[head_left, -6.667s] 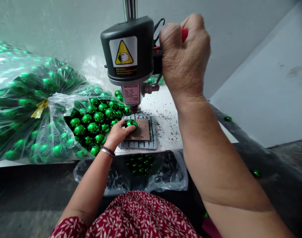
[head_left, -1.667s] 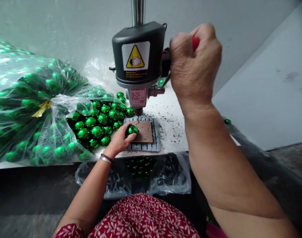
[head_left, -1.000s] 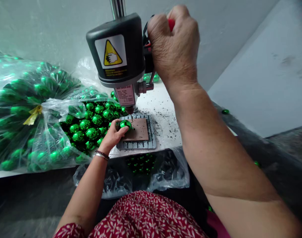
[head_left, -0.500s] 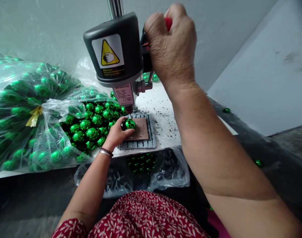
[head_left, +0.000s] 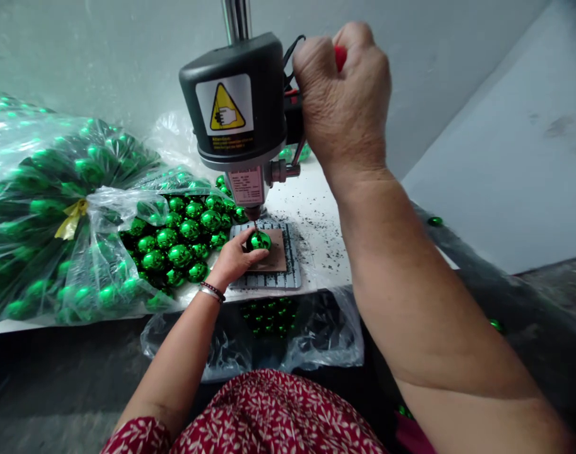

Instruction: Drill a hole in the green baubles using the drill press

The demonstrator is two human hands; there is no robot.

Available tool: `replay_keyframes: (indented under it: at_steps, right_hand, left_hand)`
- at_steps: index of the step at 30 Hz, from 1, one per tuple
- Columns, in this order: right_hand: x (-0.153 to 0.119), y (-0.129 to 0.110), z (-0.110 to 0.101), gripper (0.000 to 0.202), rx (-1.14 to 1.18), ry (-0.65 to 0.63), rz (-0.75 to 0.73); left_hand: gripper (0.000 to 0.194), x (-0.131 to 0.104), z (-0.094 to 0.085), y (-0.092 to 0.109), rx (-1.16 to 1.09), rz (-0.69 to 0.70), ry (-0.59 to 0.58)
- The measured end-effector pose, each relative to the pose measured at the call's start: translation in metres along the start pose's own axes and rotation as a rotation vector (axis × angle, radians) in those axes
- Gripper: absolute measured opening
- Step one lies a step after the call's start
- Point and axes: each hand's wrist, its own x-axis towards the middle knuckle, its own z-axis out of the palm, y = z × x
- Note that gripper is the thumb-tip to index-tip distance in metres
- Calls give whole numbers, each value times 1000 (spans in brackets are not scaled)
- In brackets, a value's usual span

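My left hand [head_left: 238, 256] grips a shiny green ball [head_left: 260, 241] between thumb and fingers, on a brown board [head_left: 277, 255] over the slotted metal base [head_left: 293, 271] of a bench drill [head_left: 236, 101]. The thin drill bit [head_left: 255, 226] points down at the top of the ball; whether it has entered cannot be made out. Up at the right of the drill head, my right hand [head_left: 347, 101] is closed around a lever handle with a red knob [head_left: 339, 58], most of it hidden by the fingers.
Many loose green balls [head_left: 179, 255] lie left of the drill base, beside a big clear plastic bag [head_left: 42, 208] of more balls. Below the table edge hangs an open plastic-lined container [head_left: 323, 334] with green balls inside. Dark shavings dot the white tabletop [head_left: 316, 202].
The view has shifted, so the drill and both hands appear slightly farther right and lower. The left hand still holds the ball under the bit, and the right still grips the handle.
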Motion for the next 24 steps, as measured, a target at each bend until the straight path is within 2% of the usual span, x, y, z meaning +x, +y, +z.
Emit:
replay_keyframes:
  at_steps: [4, 9, 16, 24]
  right_hand:
    - [-3, -1, -1, 38, -2, 11, -11]
    - [-16, 1, -5, 33, 19, 43, -40]
    - [-52, 18, -21, 19, -29, 75, -268]
    - [-71, 31, -26, 18, -109, 108, -368]
  left_hand:
    - [67, -1, 4, 7, 49, -12, 34]
    - [70, -3, 3, 8, 123, -25, 17]
    - [64, -3, 3, 8, 161, -7, 10]
    - [69, -3, 2, 7, 146, -9, 7]
